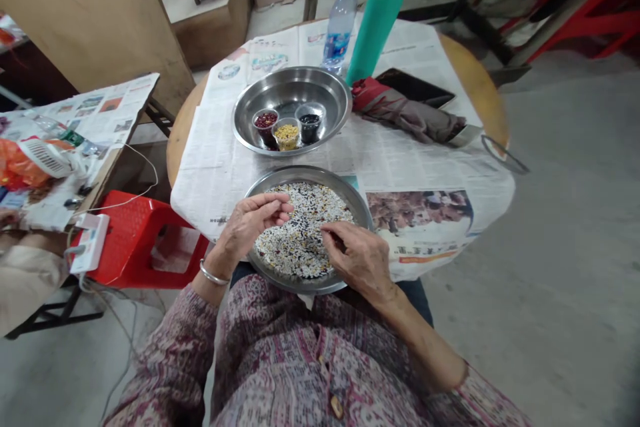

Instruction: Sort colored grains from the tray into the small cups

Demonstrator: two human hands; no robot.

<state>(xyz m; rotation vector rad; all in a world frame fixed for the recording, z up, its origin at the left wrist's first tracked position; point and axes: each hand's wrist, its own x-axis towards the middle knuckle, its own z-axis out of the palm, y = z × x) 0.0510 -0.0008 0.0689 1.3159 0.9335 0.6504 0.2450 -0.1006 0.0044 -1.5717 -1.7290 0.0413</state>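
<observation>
While a cluttered side table spread with printed newspaper fills the far left, one red plastic stool (135, 233) with a perforated seat stands on the floor just beside it, a white boxy device hanging at its edge. Next comes the round wooden worktop (480, 90), its top covered in overlapping newspaper sheets (400, 160). The left hand (247, 223), a single thin metal bangle on its wrist, is raised just above the left rim of the near tray; its grip is drawn together, fingertips pinched near the thumb, though whether any grain sits between them is too small to tell. That near tray (360, 203) is one shallow round dish of shiny steel, lying at the worktop's near edge against the person's lap, and it holds a flat, speckled bed of mixed grains (300, 240), mostly white with dark and yellowish bits. Beyond it sits a second, deeper steel bowl (290, 87) holding three small clear cups: one of reddish beans (265, 121), one of yellow grains (287, 135), one of black beans (310, 121). The right hand (357, 257) rests on the grains at the tray's right side, fingers curled together and touching the heap. Farther back stand one clear plastic bottle (341, 23) with a blue cap and one smooth teal flask (383, 10), then one folded umbrella (405, 113) of soft grey-and-red fabric lying across a dark flat slab.
</observation>
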